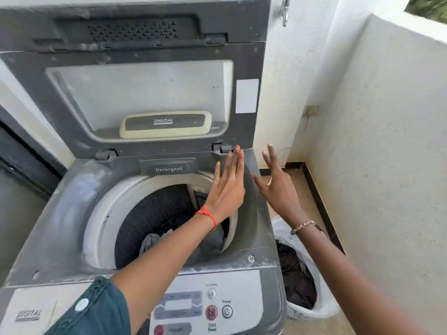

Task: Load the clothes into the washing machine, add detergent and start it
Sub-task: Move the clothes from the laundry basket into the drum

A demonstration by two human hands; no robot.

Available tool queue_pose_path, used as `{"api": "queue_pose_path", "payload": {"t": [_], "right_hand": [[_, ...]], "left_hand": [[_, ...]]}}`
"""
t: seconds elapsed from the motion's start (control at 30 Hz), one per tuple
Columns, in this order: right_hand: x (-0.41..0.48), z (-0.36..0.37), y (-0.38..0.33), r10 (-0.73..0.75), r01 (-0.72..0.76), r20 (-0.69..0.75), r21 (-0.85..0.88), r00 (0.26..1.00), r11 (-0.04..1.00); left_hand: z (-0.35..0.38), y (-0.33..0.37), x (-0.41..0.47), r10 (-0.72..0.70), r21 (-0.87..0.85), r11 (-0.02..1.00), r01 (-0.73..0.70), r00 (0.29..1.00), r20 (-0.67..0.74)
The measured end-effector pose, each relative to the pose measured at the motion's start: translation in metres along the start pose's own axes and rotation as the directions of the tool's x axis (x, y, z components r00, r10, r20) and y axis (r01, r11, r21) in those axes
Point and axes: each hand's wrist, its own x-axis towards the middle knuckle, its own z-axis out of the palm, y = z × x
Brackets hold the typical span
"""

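Note:
A grey top-loading washing machine (60,213) stands with its lid (135,93) raised upright. Grey and dark clothes (154,240) lie at the bottom of the drum. A drawer marked Detergent (168,168) sits shut at the back of the opening. My left hand (227,187) is open, fingers flat and stretched out over the right rim of the drum, just below the lid's right hinge. My right hand (278,182) is open with fingers spread, hovering beside the machine's right edge. Neither hand holds anything.
A white plastic bag (307,313) holding dark clothes sits on the floor to the right of the machine. The control panel (242,286) with a red start button (211,312) and a power button (227,311) faces me. White walls close in the right side.

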Motion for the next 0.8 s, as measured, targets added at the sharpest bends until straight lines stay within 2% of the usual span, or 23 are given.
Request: {"api": "queue_pose_path", "payload": {"t": [0.1, 0.23, 0.4, 0.6, 0.73, 0.8], "right_hand": [[-0.014, -0.039, 0.056, 0.158, -0.157, -0.134, 0.015, 0.978, 0.987], [-0.044, -0.067, 0.133, 0.329, -0.330, -0.151, 0.021, 0.932, 0.944], [-0.096, -0.059, 0.225, 0.431, -0.431, 0.026, -0.003, 0.902, 0.902], [-0.160, -0.015, 0.323, 0.476, -0.490, 0.236, 0.002, 0.847, 0.872], [-0.190, 0.039, 0.391, 0.498, -0.504, 0.305, -0.066, 0.811, 0.861], [-0.201, 0.070, 0.420, 0.500, -0.509, 0.343, -0.069, 0.795, 0.858]], "left_hand": [[0.000, 0.049, 0.030, 0.078, -0.141, 0.987, -0.080, 0.997, -0.020], [0.025, 0.111, 0.073, 0.149, -0.170, 0.976, -0.139, 0.988, 0.046], [0.097, 0.182, 0.105, 0.150, -0.127, 0.983, -0.130, 0.976, 0.160], [0.243, 0.221, 0.066, 0.236, -0.048, 0.971, -0.234, 0.909, 0.344], [0.337, 0.219, 0.031, 0.193, -0.060, 0.980, -0.190, 0.833, 0.518], [0.377, 0.216, 0.013, 0.146, -0.055, 0.988, -0.143, 0.771, 0.620]]}}
